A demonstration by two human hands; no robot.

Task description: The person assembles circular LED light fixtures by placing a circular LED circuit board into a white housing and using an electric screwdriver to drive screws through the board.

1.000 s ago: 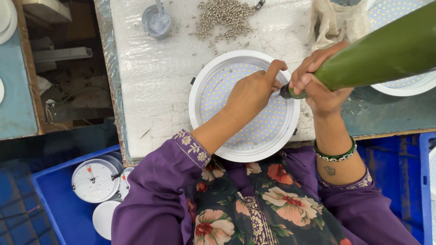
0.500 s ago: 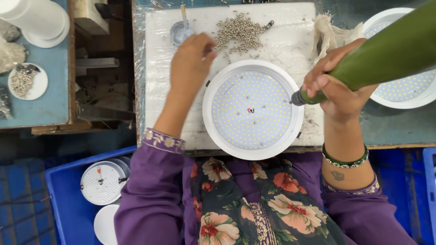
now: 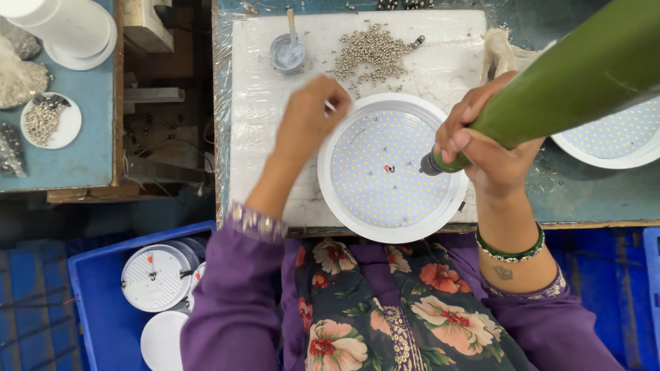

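The work in hand looks like screw-fastening on a round white LED panel light (image 3: 393, 168) that lies flat on the plastic-wrapped bench (image 3: 265, 158), its dotted face up and a small red-and-dark fitting at its centre.

The right hand (image 3: 481, 148) is wrapped fully around the lower barrel of a green powered screwdriver (image 3: 570, 86), whose dark tip rests over the right part of the light's face, just inside the rim. The left hand (image 3: 309, 120) sits just beyond the light's upper-left rim, fingers curled loosely with something small and pale pinched at the fingertips — too small to name, possibly a screw.

A heap of small silver screws (image 3: 375, 48) lies past the light's top edge, with a small round cup (image 3: 287, 53) to the left of the heap.

By my reading this is the fetch-and-place stage: the next move calls for a fastener to be seated in a hole on the light and the driver tip lined up squarely on it — steady, upright pressure matters. The light sits between the two hands, close to both.
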